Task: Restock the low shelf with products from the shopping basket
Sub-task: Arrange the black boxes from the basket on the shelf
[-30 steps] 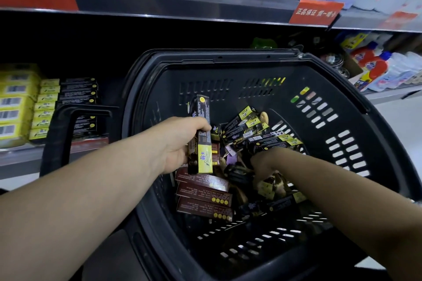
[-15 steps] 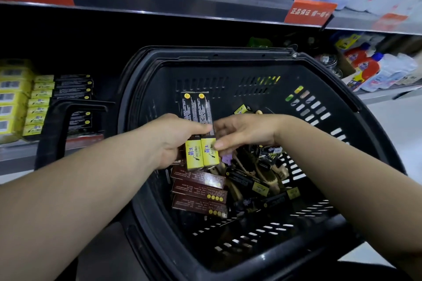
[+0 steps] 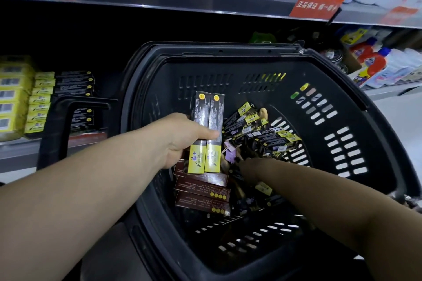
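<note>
We had one view only, from a wide-angle camera worn on the head. It faced forward and steeply down, close above the shopping basket [image 3: 228, 53], whose rim filled most of the frame. The low shelf [image 3: 18, 153] sat at the left edge, and the upper shelf [image 3: 182, 3] ran across the top.

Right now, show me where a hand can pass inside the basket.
Bare: basket floor nearest you, below the brown boxes, and along the right wall. Crowded: the middle pile, where the right hand reaches in.
</note>
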